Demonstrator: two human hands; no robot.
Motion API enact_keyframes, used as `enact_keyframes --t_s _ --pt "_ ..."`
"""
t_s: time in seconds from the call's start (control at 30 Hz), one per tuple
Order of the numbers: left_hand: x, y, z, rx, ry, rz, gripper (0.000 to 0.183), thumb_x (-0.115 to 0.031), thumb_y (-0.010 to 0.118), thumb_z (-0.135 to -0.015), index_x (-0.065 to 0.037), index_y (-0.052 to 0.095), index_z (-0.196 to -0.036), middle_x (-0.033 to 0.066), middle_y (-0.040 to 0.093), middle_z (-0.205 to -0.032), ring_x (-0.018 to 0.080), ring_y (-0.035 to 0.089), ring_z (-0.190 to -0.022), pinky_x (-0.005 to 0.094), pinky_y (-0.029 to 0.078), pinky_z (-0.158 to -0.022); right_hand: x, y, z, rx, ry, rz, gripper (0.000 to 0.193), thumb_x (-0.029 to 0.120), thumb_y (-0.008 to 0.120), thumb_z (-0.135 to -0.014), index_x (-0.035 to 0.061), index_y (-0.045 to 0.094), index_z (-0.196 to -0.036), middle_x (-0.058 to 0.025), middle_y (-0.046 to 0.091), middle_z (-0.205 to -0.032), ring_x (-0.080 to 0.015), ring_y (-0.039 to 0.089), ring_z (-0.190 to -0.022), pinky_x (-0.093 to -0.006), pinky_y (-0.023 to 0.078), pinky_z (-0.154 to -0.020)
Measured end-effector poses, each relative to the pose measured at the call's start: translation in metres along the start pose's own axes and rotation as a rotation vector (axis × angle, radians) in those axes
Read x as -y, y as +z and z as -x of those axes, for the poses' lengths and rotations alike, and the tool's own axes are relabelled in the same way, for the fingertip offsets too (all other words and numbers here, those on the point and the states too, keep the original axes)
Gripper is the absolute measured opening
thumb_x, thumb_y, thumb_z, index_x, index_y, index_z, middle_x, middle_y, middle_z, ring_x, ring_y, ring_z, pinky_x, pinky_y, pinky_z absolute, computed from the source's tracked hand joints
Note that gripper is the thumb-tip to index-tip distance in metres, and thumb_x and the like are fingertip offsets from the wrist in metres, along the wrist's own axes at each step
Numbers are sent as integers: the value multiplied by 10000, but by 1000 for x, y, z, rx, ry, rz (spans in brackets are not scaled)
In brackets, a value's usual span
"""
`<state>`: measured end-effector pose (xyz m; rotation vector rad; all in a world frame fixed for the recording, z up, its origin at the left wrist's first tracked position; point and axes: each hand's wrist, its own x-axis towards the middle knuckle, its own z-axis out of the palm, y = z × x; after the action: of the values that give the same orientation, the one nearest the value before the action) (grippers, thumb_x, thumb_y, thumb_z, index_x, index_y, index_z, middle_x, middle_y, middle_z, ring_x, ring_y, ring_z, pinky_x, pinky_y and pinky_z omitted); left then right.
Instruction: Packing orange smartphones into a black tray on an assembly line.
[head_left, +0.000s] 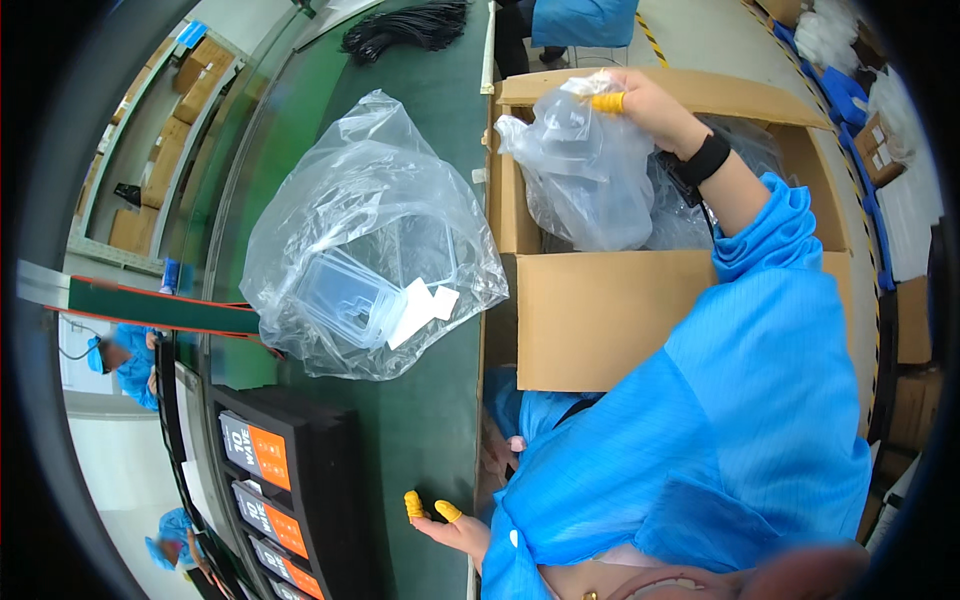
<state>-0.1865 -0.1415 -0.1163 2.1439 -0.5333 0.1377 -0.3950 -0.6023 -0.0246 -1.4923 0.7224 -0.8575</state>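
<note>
My right hand (648, 105), with a yellow finger cot and a black wristband, is raised over an open cardboard box (600, 320) and grips the top of a clear plastic bag (585, 175) that hangs into the box. My left hand (445, 522), with yellow cots on two fingertips, rests with fingers apart at the near edge of the green belt (420, 430) and holds nothing. A larger crumpled clear bag (370, 240) lies on the belt, with clear plastic trays (345, 298) and white paper slips (425, 308) inside it.
A stack of black trays (300, 470) with orange-labelled items sits at the lower left of the belt. Black cables (405, 25) lie at the far end. More cardboard boxes (185, 90) stand far left. People in blue coats (125, 365) work nearby.
</note>
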Motion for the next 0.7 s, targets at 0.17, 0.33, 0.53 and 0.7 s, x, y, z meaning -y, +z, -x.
enact_keyframes --t_s 0.17,0.33,0.53,0.7 --pt "9 -1 -3 -10 58 -71 402 -166 453 -861 47 338 -1182 154 404 -1191 240 385 -1109 311 270 -954 78 3 -25 114 -230 195 221 101 518 -790 17 553 -992 -60 592 -914 -122 570 -811 -246 456 -735" --pt "3 4 -8 -38 -3 61 465 -264 480 -841 75 363 -1138 198 398 -1129 307 377 -1065 358 261 -930 200 20 -101 -212 -1112 849 250 112 574 -714 -13 558 -930 -95 601 -853 -153 536 -797 -278 419 -728" --pt "0 3 -5 -56 63 -60 433 -243 510 -820 54 392 -1113 192 414 -1089 309 395 -1014 369 289 -890 282 130 -125 -179 -1500 674 129 115 574 -711 6 538 -771 -113 568 -750 -196 531 -718 -303 412 -630" --pt "0 -1 1 -130 57 -74 395 -205 530 -789 42 421 -1077 190 447 -1071 334 399 -1009 389 301 -876 207 216 -54 358 -1284 924 174 63 490 -769 20 562 -922 -87 587 -803 -155 576 -749 -287 472 -689"
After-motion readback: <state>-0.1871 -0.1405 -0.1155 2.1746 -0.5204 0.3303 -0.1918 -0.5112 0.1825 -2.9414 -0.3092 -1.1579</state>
